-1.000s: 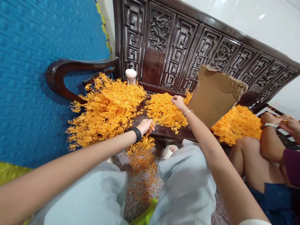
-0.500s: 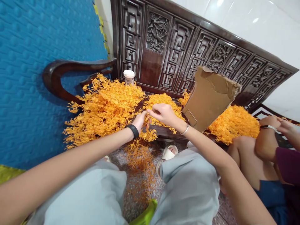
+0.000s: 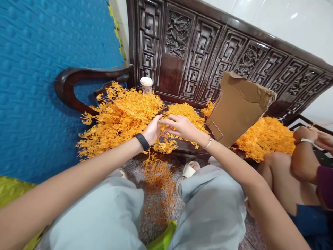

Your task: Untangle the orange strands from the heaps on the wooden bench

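Observation:
Just in front of the bench seat, my left hand (image 3: 152, 132), with a black wristband, is partly closed round an orange artificial plant sprig (image 3: 166, 145), whose strands hang below it. Its fingers are mostly hidden behind the palm. Close by on the right, my right hand (image 3: 183, 127), with a thin bracelet, has its fingers stretched apart toward the left one. Behind the hands lies a small orange heap (image 3: 186, 111). A larger bushy orange pile (image 3: 121, 121) lies left of them.
A carved dark wooden bench (image 3: 170, 74) carries the piles, a white lidded cup (image 3: 146, 85) and an upright cardboard piece (image 3: 238, 107). Another orange pile (image 3: 267, 137) lies right of it, near another person's hands (image 3: 307, 134). Loose orange bits (image 3: 158, 177) cover the floor between my feet.
My right hand's pinched fingers have spread and come away from the sprig. My left hand has turned slightly, its thumb now raised. The whole view has shifted a little.

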`<state>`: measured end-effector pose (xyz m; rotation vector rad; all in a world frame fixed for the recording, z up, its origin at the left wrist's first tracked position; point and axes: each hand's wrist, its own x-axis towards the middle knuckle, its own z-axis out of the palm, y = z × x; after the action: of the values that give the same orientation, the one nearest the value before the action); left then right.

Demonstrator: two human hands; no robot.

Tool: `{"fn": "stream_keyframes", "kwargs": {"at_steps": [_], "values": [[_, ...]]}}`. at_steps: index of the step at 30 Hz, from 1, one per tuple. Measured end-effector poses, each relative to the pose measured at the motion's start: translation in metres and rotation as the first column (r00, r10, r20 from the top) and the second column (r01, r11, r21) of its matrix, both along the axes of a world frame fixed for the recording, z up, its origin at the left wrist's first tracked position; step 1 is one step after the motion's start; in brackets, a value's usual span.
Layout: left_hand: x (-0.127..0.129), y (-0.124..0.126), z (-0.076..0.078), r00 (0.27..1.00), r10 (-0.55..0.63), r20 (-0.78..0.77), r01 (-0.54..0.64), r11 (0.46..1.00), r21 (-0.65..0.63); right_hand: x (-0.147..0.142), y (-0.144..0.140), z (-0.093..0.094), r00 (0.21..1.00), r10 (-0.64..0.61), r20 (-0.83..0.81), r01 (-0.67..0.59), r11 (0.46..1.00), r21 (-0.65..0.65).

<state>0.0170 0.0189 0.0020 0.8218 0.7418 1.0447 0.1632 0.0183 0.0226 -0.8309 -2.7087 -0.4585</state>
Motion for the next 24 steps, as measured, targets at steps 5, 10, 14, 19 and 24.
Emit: {"fn": "stream_keyframes", "kwargs": {"at_steps": [5, 10, 14, 19, 24], "values": [[-0.003, 0.002, -0.001, 0.999, -0.050, -0.002, 0.050, 0.998, -0.041, -0.003, 0.002, -0.004, 0.998, 0.037, 0.049, -0.039, 0.998, 0.048], [-0.008, 0.006, -0.008, 0.980, -0.171, -0.103, 0.168, 0.985, -0.033, 0.001, 0.008, -0.001, 0.998, -0.047, -0.029, 0.047, 0.999, 0.001], [-0.009, 0.002, -0.012, 0.922, -0.218, -0.319, 0.219, 0.975, -0.032, 0.011, 0.017, 0.003, 0.982, -0.189, -0.027, 0.189, 0.982, -0.009], [-0.006, -0.003, -0.008, 0.870, -0.190, -0.454, 0.242, 0.969, 0.057, 0.017, 0.028, -0.003, 0.920, -0.390, 0.049, 0.391, 0.920, -0.018], [0.000, 0.002, -0.006, 0.894, -0.066, -0.444, 0.133, 0.984, 0.122, 0.014, 0.037, -0.008, 0.827, -0.562, 0.022, 0.562, 0.826, -0.040]]}}
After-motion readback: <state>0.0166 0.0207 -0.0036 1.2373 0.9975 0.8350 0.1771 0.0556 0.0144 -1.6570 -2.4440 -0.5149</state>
